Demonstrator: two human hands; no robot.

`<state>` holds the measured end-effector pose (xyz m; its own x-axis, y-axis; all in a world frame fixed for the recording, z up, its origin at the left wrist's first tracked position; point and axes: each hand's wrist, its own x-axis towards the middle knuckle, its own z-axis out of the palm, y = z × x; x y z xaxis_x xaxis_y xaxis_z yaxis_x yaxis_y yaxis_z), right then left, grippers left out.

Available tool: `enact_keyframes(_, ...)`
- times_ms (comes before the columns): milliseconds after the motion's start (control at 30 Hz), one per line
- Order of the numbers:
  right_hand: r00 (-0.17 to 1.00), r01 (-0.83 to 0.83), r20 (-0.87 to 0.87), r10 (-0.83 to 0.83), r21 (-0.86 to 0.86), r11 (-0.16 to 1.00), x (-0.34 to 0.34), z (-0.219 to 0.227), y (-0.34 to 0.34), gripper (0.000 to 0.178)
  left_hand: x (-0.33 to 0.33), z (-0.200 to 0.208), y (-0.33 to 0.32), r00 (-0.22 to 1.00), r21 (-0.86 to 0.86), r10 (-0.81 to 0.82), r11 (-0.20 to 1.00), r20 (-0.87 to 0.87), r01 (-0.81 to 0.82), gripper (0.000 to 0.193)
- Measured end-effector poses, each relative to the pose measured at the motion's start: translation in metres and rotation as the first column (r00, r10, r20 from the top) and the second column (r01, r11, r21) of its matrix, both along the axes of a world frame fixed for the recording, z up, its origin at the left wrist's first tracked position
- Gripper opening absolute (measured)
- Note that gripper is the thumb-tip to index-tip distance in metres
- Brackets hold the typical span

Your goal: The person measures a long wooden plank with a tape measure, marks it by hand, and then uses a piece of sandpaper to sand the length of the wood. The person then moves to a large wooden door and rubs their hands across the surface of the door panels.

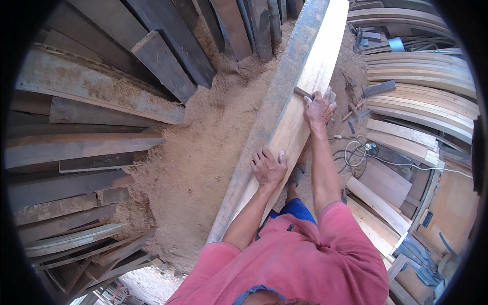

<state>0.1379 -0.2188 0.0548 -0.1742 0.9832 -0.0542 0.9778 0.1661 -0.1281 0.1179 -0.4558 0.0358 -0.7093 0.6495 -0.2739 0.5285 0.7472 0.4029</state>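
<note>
A long pale wooden plank [321, 56] runs away from me along a grey, dust-covered beam [284, 84]. My left hand [268, 168] rests on the nearer part of the plank, its fingers apart and nothing in it. Farther along, my right hand [319, 108] is closed at the plank's right edge around a small tool. A short dark bar [303, 92] of it sticks out left across the plank, and a pale end shows by the fingers; the rest is hidden under the hand, so I cannot tell its kind.
Sawdust [203, 157] covers the floor left of the beam. Dark boards [96, 145] are stacked at the left and far left. Curved pale boards [419, 96] lie piled at the right, near a tangled cable [358, 150] and a loose dark block [379, 88].
</note>
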Motion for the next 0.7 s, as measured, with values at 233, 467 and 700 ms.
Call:
enact_keyframes(233, 1.000, 0.007, 0.011, -0.006, -0.063, 0.998, -0.009, 0.010, -0.045, 0.050, 0.000, -0.007, -0.005, 0.999, 0.087, 0.035, 0.996, -0.040, -0.031, 0.059)
enact_keyframes(467, 0.997, -0.013, 0.075, 0.018, -0.066, 0.998, -0.017, 0.001, 0.056, 0.061, -0.002, -0.005, -0.004, 0.998, 0.055, -0.013, 0.998, -0.060, 0.016, 0.057)
enact_keyframes(700, 0.995, 0.101, -0.008, -0.103, -0.096, 0.990, -0.027, 0.025, 0.065, 0.069, -0.002, -0.005, 0.000, 0.999, 0.082, -0.008, 0.997, -0.051, 0.012, 0.060)
